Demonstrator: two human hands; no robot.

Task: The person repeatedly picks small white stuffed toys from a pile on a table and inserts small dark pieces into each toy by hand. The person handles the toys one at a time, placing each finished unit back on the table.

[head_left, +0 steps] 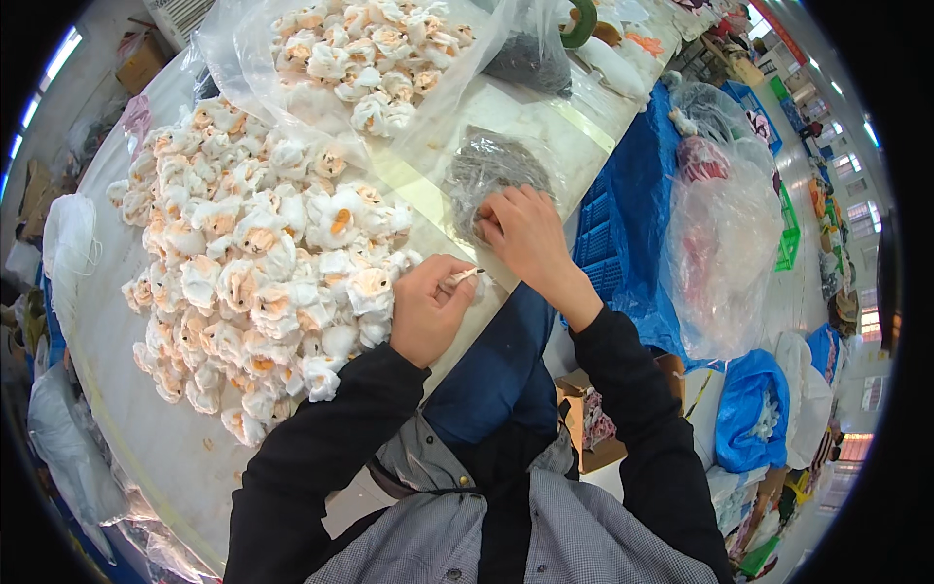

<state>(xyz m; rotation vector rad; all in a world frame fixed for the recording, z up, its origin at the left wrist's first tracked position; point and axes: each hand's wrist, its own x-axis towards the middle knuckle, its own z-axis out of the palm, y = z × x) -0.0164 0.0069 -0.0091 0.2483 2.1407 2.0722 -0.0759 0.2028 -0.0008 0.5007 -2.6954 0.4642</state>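
My left hand (428, 310) is closed around a small white plush piece (465, 277) at the near edge of the table. A big heap of white and orange plush pieces (258, 263) lies just left of it. My right hand (525, 234) reaches into a clear bag of small dark parts (486, 167), its fingers bent at the bag's near side. What the fingers pinch is hidden.
A clear bag with more white and orange plush pieces (365, 54) lies at the table's far side. A blue crate (608, 234) and a large clear bag (725, 243) stand to the right. A cardboard box (589, 428) sits on the floor below.
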